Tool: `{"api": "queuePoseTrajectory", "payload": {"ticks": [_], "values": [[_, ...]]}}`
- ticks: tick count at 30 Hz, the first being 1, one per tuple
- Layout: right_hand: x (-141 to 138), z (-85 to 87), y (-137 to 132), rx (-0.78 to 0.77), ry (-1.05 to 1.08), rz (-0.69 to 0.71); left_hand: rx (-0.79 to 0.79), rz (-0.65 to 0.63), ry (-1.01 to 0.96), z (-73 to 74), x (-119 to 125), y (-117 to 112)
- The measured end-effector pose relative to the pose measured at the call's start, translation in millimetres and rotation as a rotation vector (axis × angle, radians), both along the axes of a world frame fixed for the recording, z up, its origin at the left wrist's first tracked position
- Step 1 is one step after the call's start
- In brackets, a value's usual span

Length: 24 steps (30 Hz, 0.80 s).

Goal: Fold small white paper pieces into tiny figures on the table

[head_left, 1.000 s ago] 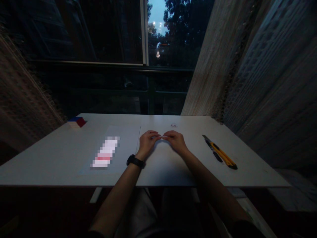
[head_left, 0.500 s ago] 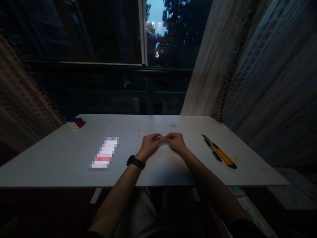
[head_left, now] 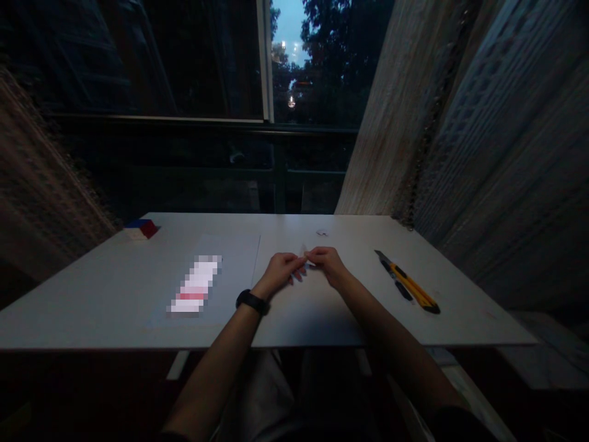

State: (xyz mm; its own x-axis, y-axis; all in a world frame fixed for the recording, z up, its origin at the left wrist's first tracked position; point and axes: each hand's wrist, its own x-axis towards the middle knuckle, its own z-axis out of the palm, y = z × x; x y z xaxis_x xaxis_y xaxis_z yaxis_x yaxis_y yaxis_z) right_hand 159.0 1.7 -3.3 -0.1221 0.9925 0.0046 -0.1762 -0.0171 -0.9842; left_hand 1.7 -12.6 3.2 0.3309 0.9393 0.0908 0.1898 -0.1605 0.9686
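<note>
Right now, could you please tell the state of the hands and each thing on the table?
Left hand: pinching the small white piece.
Right hand: pinching it too.
Small white piece: held, shape unclear.
Yellow cutter: lying, blade apparently extended.
Dark slim tool: lying beside the cutter.
White sheet: lying flat.
Bright rectangle: on the sheet, pixelated.
Coloured block: resting, far left.
Small far item: lying, unclear.

Small whitish paper-like piece (head_left: 304,248) pinched btwn fingertips of bare L hand (head_left: 281,270) & bare R hand (head_left: 326,263) over white table (head_left: 340,313). Yellow-&-black utility knife (head_left: 411,286) R of hands; blue-red-white block (head_left: 141,229) near far L corner.
</note>
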Motion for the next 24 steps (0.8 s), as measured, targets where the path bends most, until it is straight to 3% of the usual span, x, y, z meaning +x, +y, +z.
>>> {"api": "queuePoseTrajectory", "payload": {"ticks": [5, 14, 19, 24], "values": [[-2.2, -0.8, -0.6, 0.034, 0.023, 0.003, 0.122, -0.023, 0.113, -0.2, -3.6, 1.6], [-3.4, 0.5, -1.7, 0.037, -0.011, 0.003, 0.030, -0.143, 0.073, -2.7, -4.2, 0.3], [-3.0, -0.1, -1.9, 0.064, 0.005, 0.025, 0.007, -0.148, 0.088, 1.7, -3.0, -3.9], [-4.7, -1.8, -1.0, 0.068, -0.052, -0.081, -0.009, -0.126, 0.143, 8.0, -0.8, -7.5]]}}
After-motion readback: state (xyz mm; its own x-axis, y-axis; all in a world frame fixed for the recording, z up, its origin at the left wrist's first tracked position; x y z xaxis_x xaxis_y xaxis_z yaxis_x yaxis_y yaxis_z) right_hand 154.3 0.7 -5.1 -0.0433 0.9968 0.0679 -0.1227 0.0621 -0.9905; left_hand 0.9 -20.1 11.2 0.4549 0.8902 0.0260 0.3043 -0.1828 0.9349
